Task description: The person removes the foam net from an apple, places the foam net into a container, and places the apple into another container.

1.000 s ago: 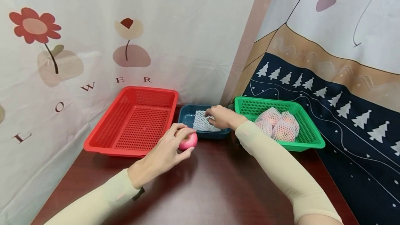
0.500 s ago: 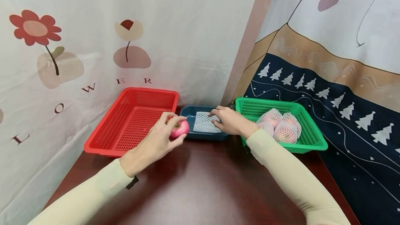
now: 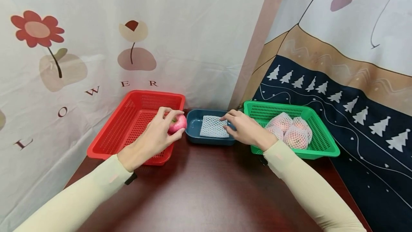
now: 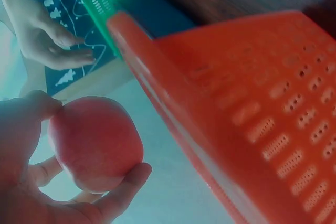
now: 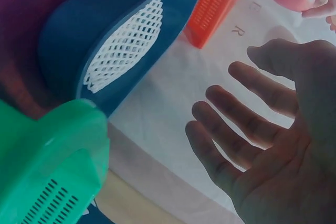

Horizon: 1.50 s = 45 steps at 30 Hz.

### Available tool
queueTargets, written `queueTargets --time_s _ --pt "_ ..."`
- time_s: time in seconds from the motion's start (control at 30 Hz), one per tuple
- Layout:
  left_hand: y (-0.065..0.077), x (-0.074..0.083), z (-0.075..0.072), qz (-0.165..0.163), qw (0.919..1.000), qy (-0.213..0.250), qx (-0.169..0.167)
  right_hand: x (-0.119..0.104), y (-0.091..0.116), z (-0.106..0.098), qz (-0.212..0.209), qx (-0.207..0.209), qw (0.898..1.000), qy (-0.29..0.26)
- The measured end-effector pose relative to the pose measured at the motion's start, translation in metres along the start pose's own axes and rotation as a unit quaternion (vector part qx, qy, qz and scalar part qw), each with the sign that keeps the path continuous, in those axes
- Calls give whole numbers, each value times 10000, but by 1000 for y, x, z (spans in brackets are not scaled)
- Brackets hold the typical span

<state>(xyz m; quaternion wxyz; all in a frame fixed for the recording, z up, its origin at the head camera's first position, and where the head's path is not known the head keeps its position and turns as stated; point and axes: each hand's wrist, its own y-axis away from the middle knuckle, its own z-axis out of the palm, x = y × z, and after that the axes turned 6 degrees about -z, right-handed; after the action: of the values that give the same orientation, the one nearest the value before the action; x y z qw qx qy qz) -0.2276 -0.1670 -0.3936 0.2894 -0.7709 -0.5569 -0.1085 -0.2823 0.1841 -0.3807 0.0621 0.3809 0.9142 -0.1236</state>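
My left hand (image 3: 151,137) pinches a bare pink-red apple (image 3: 178,124) above the near right corner of the red basket (image 3: 104,155). In the left wrist view, thumb and fingers hold the apple (image 4: 97,142) by its sides, and the red rim stands beside it. With its fingers spread and slightly bent, my right hand (image 3: 248,129) hovers near the right end of the blue tray (image 3: 191,124). A white foam fruit net (image 3: 211,127) lies flat in that tray. The right wrist view shows nothing in the right hand (image 5: 273,129), apart from the net (image 5: 126,45).
On the right stands a green basket (image 3: 325,140) with several net-wrapped apples (image 3: 295,137). All three containers sit on a dark red-brown table (image 3: 206,182). A printed white curtain (image 3: 199,46) hangs close behind them, and a navy-patterned one (image 3: 363,160) at the right.
My left hand has carried the apple left and slightly away from me, from in front of the blue tray to the red basket's corner. My right hand has drawn back rightward from the foam net.
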Motion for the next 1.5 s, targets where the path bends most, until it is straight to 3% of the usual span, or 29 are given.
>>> queueTargets --time_s 0.23,0.57,1.5 --pt "-9 -12 -8 -195 9996 -109 -160 4 15 -2 -150 348 9992 132" --pt "-26 -29 -20 -490 9982 -260 -235 12 30 -6 -1 549 9985 33" --pt "-72 -66 -24 -1039 9918 -347 -665 36 61 -13 314 834 9960 -13"
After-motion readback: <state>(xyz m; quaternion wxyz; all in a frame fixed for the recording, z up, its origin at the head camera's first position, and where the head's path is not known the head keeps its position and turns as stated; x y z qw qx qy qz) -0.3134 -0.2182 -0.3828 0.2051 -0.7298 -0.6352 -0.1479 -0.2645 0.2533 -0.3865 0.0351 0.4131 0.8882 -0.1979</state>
